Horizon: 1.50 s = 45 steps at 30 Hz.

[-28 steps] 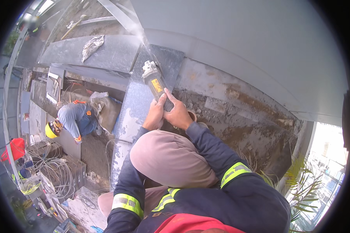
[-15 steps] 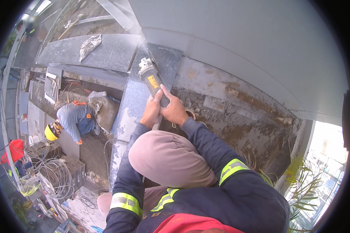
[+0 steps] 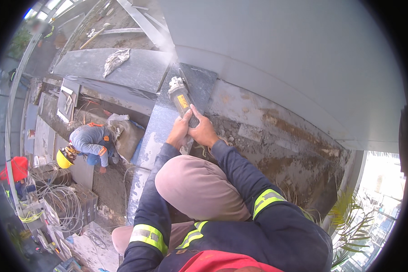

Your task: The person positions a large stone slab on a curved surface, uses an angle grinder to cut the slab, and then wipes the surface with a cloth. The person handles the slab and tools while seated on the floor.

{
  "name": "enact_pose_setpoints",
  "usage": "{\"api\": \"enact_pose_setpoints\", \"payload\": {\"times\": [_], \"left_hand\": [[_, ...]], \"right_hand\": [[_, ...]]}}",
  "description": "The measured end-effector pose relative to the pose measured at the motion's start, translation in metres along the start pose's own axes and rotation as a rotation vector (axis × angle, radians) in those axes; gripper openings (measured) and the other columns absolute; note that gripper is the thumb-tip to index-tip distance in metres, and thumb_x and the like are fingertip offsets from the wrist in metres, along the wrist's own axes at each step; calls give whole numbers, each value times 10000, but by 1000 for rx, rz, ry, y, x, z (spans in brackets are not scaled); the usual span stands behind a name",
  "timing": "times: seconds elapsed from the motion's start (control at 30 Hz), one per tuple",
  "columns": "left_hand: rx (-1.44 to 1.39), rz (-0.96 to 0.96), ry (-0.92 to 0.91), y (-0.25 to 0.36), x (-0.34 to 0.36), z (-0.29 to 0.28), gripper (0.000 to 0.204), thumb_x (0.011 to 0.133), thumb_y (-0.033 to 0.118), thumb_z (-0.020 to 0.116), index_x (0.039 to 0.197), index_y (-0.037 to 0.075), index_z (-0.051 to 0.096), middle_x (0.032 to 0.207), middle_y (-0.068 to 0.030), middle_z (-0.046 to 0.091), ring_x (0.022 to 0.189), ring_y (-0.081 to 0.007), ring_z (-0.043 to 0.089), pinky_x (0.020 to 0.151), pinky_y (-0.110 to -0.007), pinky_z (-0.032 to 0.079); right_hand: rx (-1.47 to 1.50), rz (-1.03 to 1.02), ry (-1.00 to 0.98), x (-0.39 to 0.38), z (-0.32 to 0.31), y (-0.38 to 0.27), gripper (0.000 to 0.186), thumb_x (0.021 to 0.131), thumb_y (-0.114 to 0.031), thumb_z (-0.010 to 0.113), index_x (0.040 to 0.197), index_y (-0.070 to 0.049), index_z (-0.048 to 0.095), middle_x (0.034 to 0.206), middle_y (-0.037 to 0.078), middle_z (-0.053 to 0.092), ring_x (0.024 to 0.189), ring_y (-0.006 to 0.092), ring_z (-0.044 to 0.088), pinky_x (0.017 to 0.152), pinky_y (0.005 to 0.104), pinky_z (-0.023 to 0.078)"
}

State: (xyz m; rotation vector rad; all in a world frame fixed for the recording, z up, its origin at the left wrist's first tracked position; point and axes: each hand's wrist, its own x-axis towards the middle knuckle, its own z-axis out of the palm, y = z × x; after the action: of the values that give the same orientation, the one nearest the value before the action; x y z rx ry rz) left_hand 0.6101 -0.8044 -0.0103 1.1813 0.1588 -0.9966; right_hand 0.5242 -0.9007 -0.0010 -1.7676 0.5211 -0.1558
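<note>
The left hand and right hand have their fingers wrapped around the near end of an angle grinder, which is over the far part of a grey slab, with a pale rag lying farther left.

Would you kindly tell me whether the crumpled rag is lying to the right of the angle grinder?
No, the crumpled rag lies to the left of the angle grinder, on a gray slab.
</note>
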Motion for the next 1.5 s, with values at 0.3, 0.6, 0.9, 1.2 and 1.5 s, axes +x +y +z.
{"api": "enact_pose_setpoints", "payload": {"times": [0.3,0.6,0.9,1.2,1.5], "left_hand": [[46,-16,-34,-8,-19,1,381,1085,286,527,1308,-22,542,1116,-120,664,969,-218,679,850,-384,557],[31,51,-2,-20,-41,16,372,1090,272,515,1329,-12,534,1130,-104,656,993,-201,667,861,-369,545],[57,40,-10,-21,-24,4,380,1090,296,515,1320,-5,537,1115,-104,664,968,-200,672,842,-367,549],[89,44,-15,-15,-11,-1,350,1094,290,512,1291,4,560,1042,-85,678,901,-191,683,788,-350,560],[68,33,-49,-11,6,-8,377,1092,291,515,1324,-6,537,1103,-114,670,955,-211,683,838,-384,561]], "right_hand": [[40,49,-24,-23,-8,-16,909,811,-267,795,1596,-111,366,1201,285,701,1116,369,707,962,392,535],[49,-94,33,-42,-8,2,884,834,-238,780,1599,-99,359,1132,270,722,952,307,748,864,346,559],[96,-14,5,-31,-5,-1,887,838,-255,787,1596,-93,357,1220,283,695,1106,345,716,937,385,548],[29,22,1,-18,-4,0,905,819,-271,790,1597,-100,361,1106,246,741,987,321,750,910,377,557],[41,0,-1,-4,-2,6,899,803,-267,788,1589,-105,383,1155,262,723,1027,328,737,912,378,553]]}}
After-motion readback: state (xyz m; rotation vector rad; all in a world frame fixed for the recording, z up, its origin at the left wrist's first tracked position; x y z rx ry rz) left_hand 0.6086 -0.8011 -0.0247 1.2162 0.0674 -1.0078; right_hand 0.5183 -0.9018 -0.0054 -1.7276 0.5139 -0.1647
